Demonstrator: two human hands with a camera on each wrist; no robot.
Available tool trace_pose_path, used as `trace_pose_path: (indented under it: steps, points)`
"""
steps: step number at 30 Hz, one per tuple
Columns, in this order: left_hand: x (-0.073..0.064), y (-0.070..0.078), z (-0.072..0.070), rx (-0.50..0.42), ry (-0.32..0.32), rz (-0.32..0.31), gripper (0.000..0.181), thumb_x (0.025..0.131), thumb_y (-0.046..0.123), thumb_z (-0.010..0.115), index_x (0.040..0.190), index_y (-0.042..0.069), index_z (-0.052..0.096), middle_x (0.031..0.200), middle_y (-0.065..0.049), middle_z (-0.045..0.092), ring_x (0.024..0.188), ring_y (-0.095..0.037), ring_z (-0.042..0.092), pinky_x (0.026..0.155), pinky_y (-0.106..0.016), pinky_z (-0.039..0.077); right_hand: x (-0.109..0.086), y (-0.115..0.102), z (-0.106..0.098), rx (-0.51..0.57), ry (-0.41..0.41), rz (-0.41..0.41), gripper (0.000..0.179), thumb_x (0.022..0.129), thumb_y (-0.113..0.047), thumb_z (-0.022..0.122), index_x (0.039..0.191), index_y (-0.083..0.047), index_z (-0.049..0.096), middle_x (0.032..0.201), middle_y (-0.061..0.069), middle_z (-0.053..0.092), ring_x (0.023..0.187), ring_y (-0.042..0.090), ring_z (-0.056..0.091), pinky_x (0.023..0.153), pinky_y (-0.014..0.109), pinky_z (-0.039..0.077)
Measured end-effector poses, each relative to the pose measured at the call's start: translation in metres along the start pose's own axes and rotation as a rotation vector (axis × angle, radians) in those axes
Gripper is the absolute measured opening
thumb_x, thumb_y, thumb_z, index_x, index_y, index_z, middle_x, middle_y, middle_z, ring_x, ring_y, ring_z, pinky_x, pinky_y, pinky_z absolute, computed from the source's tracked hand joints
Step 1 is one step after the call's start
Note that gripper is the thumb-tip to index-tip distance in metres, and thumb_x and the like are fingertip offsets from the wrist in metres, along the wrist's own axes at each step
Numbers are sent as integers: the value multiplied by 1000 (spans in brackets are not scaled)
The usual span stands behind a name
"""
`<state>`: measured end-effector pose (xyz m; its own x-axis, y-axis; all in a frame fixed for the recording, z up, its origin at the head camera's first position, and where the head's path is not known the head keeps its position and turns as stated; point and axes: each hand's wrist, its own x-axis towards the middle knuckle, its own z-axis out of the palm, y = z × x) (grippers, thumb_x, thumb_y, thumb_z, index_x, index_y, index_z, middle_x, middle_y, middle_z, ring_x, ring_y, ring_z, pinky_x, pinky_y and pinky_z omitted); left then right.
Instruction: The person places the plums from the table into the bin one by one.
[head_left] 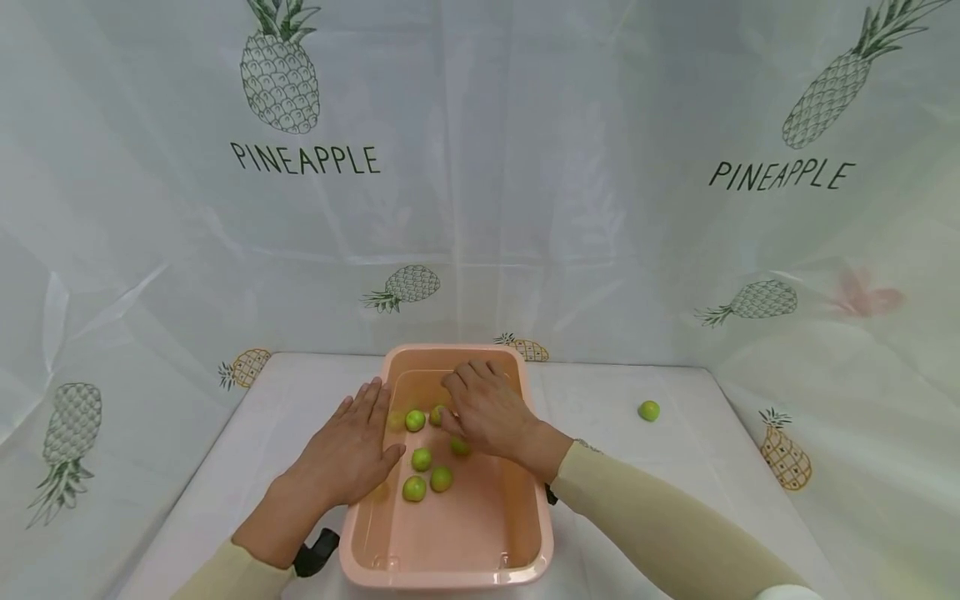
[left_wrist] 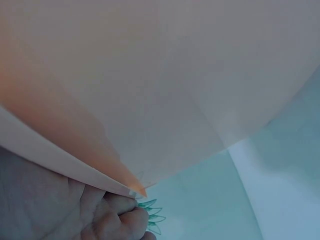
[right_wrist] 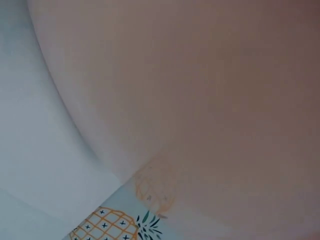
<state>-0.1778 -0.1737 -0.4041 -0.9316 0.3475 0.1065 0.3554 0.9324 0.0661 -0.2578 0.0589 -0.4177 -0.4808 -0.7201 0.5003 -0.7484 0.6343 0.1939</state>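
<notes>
A pink plastic basin (head_left: 446, 578) holds several small green limes (head_left: 422, 459) on its floor. My left hand (head_left: 348, 454) rests on the basin's left rim, its fingers straight and pointing away. In the left wrist view, the palm and fingers lie against the basin's outer wall (left_wrist: 165, 100). Inside the basin, toward its far right, is my right hand (head_left: 491, 412) with bent fingers. One lime (head_left: 437, 415) is beside its thumb, and another (head_left: 461, 446) is partly covered by the hand. Whether the right fingers hold anything is hidden. The right wrist view shows only the basin's wall (right_wrist: 165, 90).
A single lime (head_left: 648, 410) lies on the white-covered table (head_left: 600, 400) to the right of the basin. Behind the table hangs a pale sheet (head_left: 525, 208) printed with pineapples. The basin's far end stands close to that sheet.
</notes>
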Motion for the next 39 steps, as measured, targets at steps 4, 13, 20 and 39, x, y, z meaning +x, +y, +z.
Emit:
trace_pose_path:
  steps: [4,13,20,39]
  points:
    - [0,0,0,2,1,0,83,94,44,58,147,-12,29,153,-30,24,141,-42,25,113,-55,24,-4,8,-6,-21,40,11,30,93,-33,48,105,-8,60,98,4,56,89,23,48,78,38,40]
    - [0,0,1,-17,-2,-4,83,94,43,59,147,-12,28,154,-30,24,142,-42,24,113,-55,24,-19,42,-19,-109,115,71,29,92,-29,47,104,-5,58,93,6,54,85,27,49,74,41,41]
    - [0,1,0,-17,-11,-8,84,94,44,58,148,-11,27,154,-29,23,142,-42,23,113,-55,23,-46,82,-27,-135,161,156,31,91,-29,55,105,-2,58,95,11,56,88,32,50,73,45,41]
    - [0,1,0,-25,-28,-18,84,94,43,58,149,-11,25,155,-29,20,143,-41,21,114,-54,22,-177,197,-15,-347,-5,241,34,87,-26,57,97,7,52,91,21,53,88,42,48,73,53,43]
